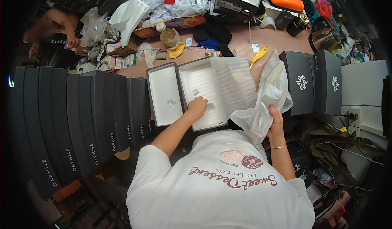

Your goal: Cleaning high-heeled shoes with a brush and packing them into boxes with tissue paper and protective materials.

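An open shoebox [197,76], grey outside and white inside, lies in front of me, with its lid [164,91] upturned against its left side. My left hand [197,108] is inside the box with its fingers closed; whatever they hold is hidden. Just right of those fingers is a small greyish patterned piece [210,107], and small grey sachets [196,92] lie above them. White tissue paper [234,82] spreads over the box's right edge. To the right, my right hand [276,125] grips a translucent white bag [267,96]; its contents are unclear.
Dark shoeboxes [81,114] stand in a row at left; two more [301,82] stand at right. Beyond the box are a yellow-handled tool [258,56], a bottle [168,36], a yellow cloth [176,50] and a kettle [324,39]. Another person's arm [61,21] shows far left.
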`<move>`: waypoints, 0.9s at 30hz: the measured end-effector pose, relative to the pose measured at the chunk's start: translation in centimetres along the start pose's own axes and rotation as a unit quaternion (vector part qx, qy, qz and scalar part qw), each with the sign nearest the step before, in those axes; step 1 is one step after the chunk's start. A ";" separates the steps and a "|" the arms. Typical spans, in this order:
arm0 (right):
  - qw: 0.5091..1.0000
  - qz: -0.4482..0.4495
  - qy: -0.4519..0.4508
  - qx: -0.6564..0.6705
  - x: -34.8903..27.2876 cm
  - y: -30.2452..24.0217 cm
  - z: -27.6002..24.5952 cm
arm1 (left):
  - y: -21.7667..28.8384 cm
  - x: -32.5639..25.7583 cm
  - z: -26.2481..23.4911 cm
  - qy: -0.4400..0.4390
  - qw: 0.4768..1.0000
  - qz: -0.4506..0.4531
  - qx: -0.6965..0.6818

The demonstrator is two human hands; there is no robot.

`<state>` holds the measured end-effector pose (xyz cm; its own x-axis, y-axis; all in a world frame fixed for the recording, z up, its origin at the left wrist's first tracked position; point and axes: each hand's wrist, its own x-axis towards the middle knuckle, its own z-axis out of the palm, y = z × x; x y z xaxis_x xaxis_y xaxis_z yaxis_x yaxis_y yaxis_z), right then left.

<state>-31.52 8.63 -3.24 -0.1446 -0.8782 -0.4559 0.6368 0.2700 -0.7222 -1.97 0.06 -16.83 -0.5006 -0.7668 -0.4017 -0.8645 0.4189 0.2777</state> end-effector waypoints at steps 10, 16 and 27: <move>0.992 0.070 -0.106 0.020 -1.0 1.8 0.6 | 10.0 -3.8 -10.9 -0.003 0.804 0.003 -0.595; 0.999 0.033 0.019 0.028 -1.3 0.7 1.2 | 16.0 0.4 -7.3 0.089 0.896 0.166 -0.402; 0.972 0.059 0.056 0.221 0.9 0.9 -9.6 | 16.4 2.5 -14.6 -0.030 0.962 0.100 -0.254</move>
<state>-38.36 11.85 -9.31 -0.1166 -0.7966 -0.5932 0.9134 0.1484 -0.3789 -16.75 -2.10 -0.54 -0.6700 -0.6596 -0.3406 -0.6246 0.2530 0.7388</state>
